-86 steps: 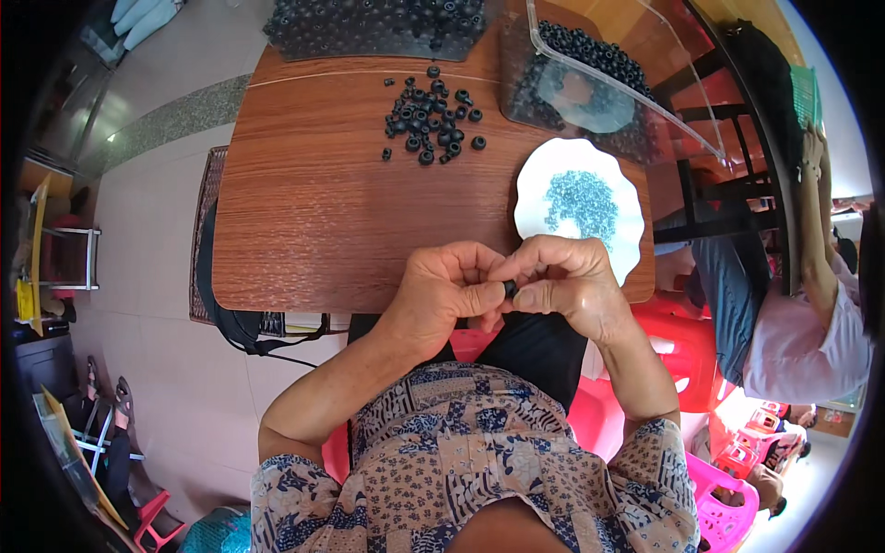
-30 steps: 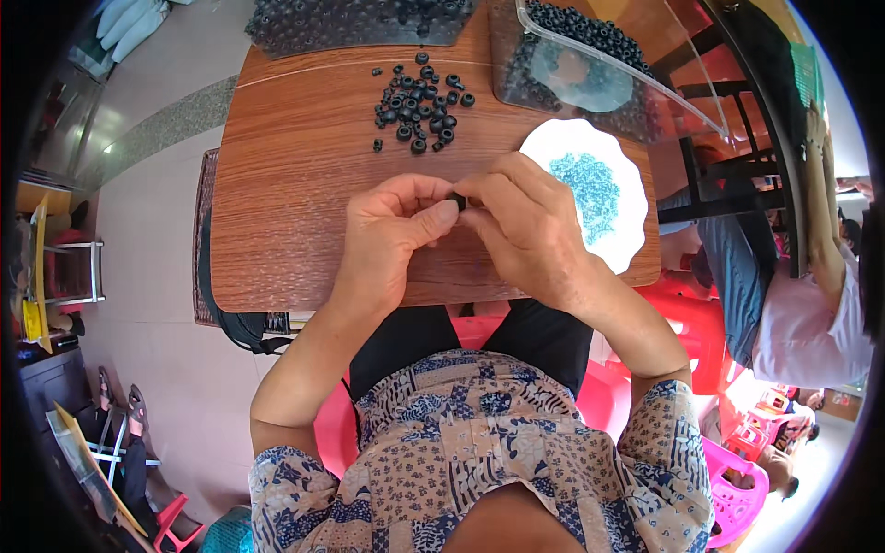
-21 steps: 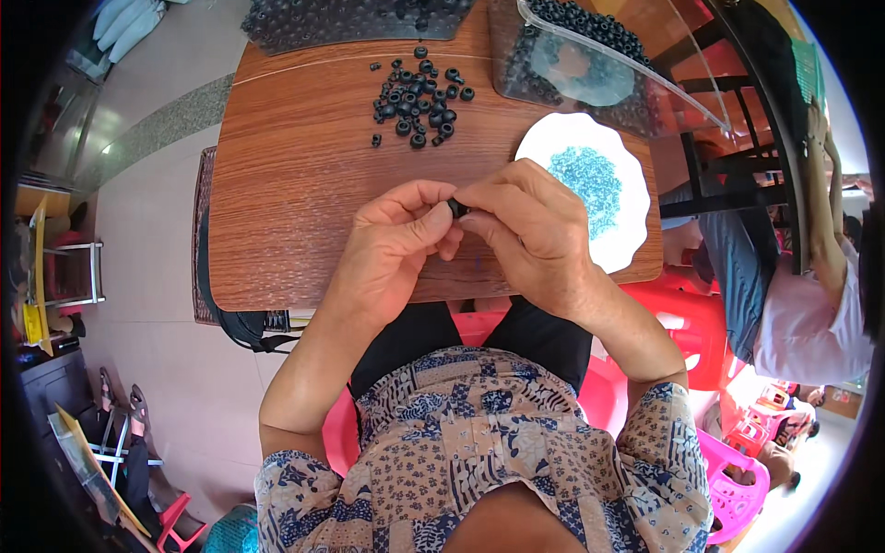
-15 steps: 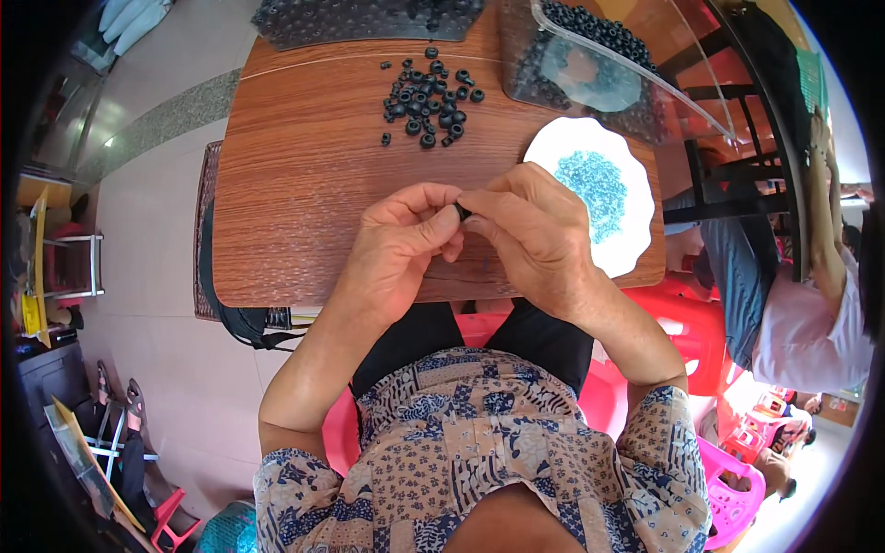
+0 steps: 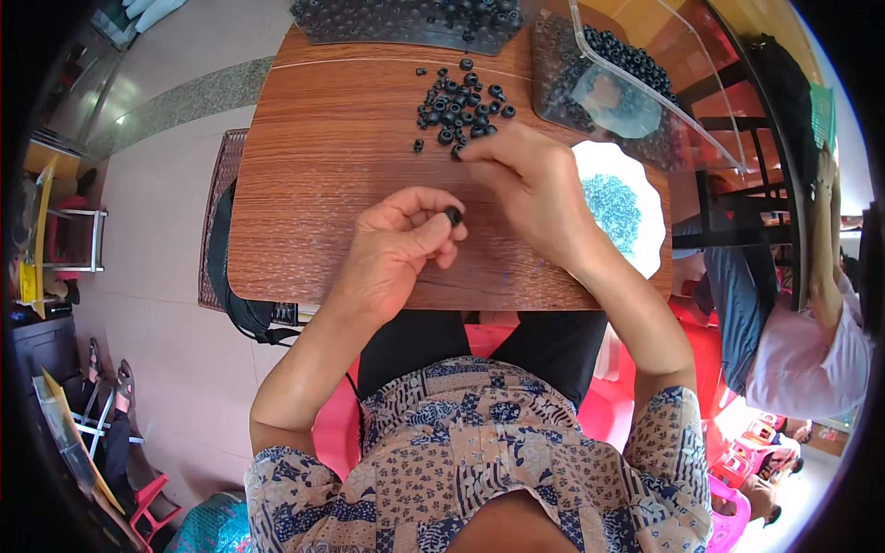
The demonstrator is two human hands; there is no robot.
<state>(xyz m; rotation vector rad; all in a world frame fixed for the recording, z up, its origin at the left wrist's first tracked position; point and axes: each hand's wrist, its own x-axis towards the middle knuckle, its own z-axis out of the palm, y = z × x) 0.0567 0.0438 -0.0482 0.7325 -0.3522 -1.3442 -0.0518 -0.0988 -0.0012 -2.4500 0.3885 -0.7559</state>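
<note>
The left hand [image 5: 396,249] has its grip clamped on 1 small black rubber ring [image 5: 454,217], pinched between thumb and fingertips just above the wood-grain brown worktop [image 5: 323,184], near its front edge. The right hand [image 5: 530,189] is stretched forward, its fingertips touching the near edge of a loose pile of small black rubber rings [image 5: 458,106] that lies on the worktop toward the far side; the fingers curl together over a ring at the pile's edge, though whether 1 is actually pinched cannot be told. The 2 hands are near each other but apart.

Just right of the right hand stands a white scalloped plate [image 5: 650,217] with a heap of tiny blue-green pieces [image 5: 613,203] in its middle. Beyond it lies a clear plastic bag [image 5: 608,88] filled with more black rings, and a dark tray [image 5: 406,18] of black rings sits along the far edge. Another person in a pink top [image 5: 811,350] sits at the right.
</note>
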